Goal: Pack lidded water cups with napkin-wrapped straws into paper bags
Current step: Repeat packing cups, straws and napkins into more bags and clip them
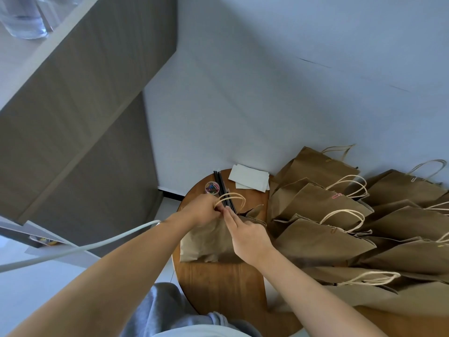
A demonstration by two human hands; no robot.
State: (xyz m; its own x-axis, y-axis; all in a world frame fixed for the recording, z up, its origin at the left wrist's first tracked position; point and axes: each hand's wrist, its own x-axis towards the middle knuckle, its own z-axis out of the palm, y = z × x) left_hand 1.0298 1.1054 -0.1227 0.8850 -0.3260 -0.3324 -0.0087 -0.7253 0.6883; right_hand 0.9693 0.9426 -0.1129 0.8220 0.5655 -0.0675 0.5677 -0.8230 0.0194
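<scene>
nearest the camera a grey trouser leg [158, 310] shows at the near edge of a round wooden table [218, 285]. both bare forearms reach forward over it to a brown paper bag [206, 242] lying flat near the table's middle, its mouth pointing toward the far edge. the left hand [202, 211] has its fingers curled and pinches the top edge of the bag at the base of its pale twisted handles [232, 199], which arch up just beyond the knuckles. the right hand [250, 237] lies across the bag with two fingers stretched straight and meeting the left fingertips at the same spot on the bag's mouth; whether it pinches anything there cannot be told. a white cable [80, 248] runs from the left edge of view toward the left forearm.

along the right side of the table a heap of paper bags [352, 229] lies overlapped, handles sticking up, one with a pink clip [336, 195] at its top.

past the hands, toward the far edge, black straws [222, 188] lie in a bundle, partly behind the handles. just left of them sits a small round tub of coloured paper clips [211, 187]. at the far edge white napkins [250, 178] lie stacked.

far off at the upper left, clear cups [23, 18] stand on a pale counter [14, 59].
</scene>
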